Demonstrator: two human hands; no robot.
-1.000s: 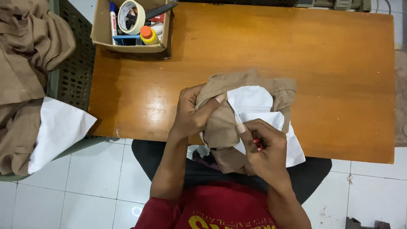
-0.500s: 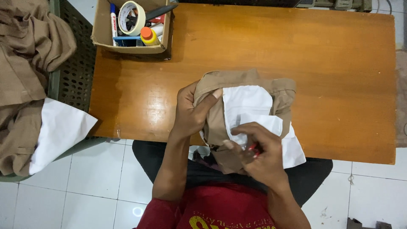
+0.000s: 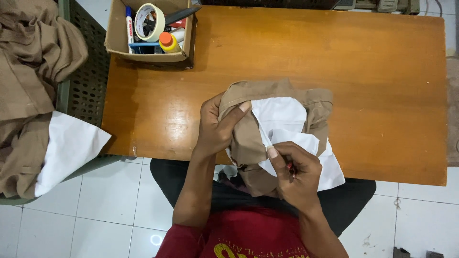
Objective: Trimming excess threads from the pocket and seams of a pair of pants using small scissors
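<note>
Your wooden table (image 3: 363, 81) fills most of the view, and it stands on a floor of white tiles (image 3: 86, 224). At its near edge, in front of your body, lies the tan garment (image 3: 248, 143) with a white lining (image 3: 282, 119) turned outward, partly on the table and partly hanging over your lap. Your left hand (image 3: 215, 126) is closed on the tan cloth: the fingers are curled into the bunched fabric and the thumb presses flat on top of it, next to the white part. Your right hand (image 3: 294, 174) is nearly closed also; the thumb and the first finger pinch the edge of the white lining, and a small red object (image 3: 289, 166) shows between the fingers, too hidden to say what it is. On the left, a green perforated rack (image 3: 86, 86) carries a pile of tan clothes (image 3: 28, 71) and one white piece of fabric (image 3: 69, 148). At the far left corner of the table stands a cardboard box (image 3: 117, 33) with a roll of tape (image 3: 149, 21), a marker (image 3: 129, 21) and a small bottle with an orange cap (image 3: 167, 42).
</note>
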